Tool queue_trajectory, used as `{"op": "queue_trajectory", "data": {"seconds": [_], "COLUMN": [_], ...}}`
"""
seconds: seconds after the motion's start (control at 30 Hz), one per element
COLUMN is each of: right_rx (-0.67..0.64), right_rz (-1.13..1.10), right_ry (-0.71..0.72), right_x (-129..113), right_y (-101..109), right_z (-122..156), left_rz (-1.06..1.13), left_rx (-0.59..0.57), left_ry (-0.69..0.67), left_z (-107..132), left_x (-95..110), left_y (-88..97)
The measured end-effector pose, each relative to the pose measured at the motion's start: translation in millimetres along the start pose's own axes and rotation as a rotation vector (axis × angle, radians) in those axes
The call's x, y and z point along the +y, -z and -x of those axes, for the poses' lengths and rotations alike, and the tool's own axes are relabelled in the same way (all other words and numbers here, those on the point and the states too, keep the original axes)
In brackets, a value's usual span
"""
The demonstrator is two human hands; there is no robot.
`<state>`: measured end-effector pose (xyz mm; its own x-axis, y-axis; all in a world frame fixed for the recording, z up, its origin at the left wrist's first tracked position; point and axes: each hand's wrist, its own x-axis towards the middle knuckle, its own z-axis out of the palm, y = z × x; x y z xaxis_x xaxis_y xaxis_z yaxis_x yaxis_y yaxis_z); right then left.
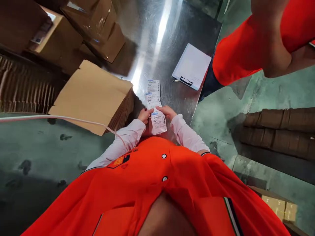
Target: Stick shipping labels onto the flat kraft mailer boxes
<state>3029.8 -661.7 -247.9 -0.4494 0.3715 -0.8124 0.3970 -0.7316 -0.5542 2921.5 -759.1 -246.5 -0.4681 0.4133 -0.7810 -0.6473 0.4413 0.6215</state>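
Observation:
A strip of printed shipping labels (157,124) with barcodes hangs between my two hands at the near edge of the metal table (169,65). My left hand (145,115) pinches its left edge, thumb on top. On the opposite edge, my right hand (167,111) grips the strip the same way. The far end of the strip reaches forward over the tabletop. The fingers under the paper are hidden. Left of my left hand is a stack of flat brown cardboard (98,91). Ahead and to the right lies a clipboard (193,65) with white paper and a pen by its clip.
Taped cardboard boxes (98,26) stand at the back left. Another person in a red top (236,49) stands close at the right table edge. Bundled flat cardboard (280,127) rests on the right side. A pale cable (61,118) crosses from the left to my left sleeve.

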Motion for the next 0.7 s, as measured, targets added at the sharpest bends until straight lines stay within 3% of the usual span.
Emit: {"op": "queue_trajectory", "data": {"seconds": [0.33,0.7], "right_rx": [0.046,-0.037], "right_rz": [-0.122,-0.085], "right_ry": [-0.058,0.000], "right_x": [-8.0,-0.9], "right_y": [-12.5,-5.3], "right_z": [14.5,11.5], "left_rz": [-0.032,-0.010], "left_rx": [-0.004,-0.096], "left_ry": [-0.004,0.059], "left_z": [-8.4,-9.2], "left_x": [5.9,8.5], "left_y": [9.4,7.3]}}
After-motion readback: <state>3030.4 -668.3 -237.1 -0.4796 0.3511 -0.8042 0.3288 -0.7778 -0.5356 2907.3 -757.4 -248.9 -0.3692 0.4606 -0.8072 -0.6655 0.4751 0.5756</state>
